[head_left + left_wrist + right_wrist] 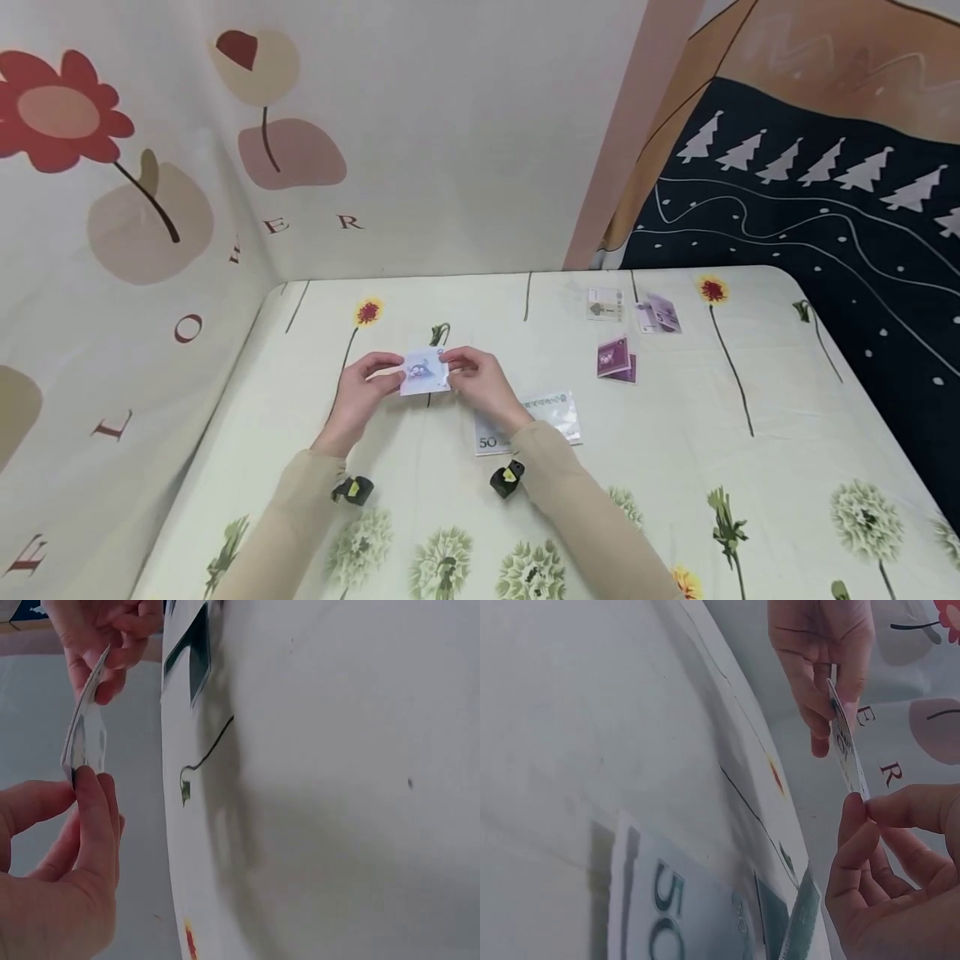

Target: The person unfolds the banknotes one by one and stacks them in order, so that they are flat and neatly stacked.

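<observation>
Above the tablecloth, a pale blue-purple banknote (425, 372), folded into a near-square, is held between both hands. My left hand (360, 396) pinches its left edge between thumb and fingers. At the opposite edge, my right hand (483, 387) pinches it the same way. Both wrist views show the note (84, 727) nearly edge-on, with its folded layers slightly apart. Below the right wrist lies a larger green-and-white note (551, 412) marked 50, partly covered by the right forearm. In the right wrist view this 50 note (705, 907) is close to the camera.
Right of the hands lie folded dark purple notes (615, 358). Behind them are a grey-tan note (604, 304) and a folded light purple note (663, 315). A flower-print cloth (675, 433) covers the table, with printed fabric walls (450, 150) behind and at the left.
</observation>
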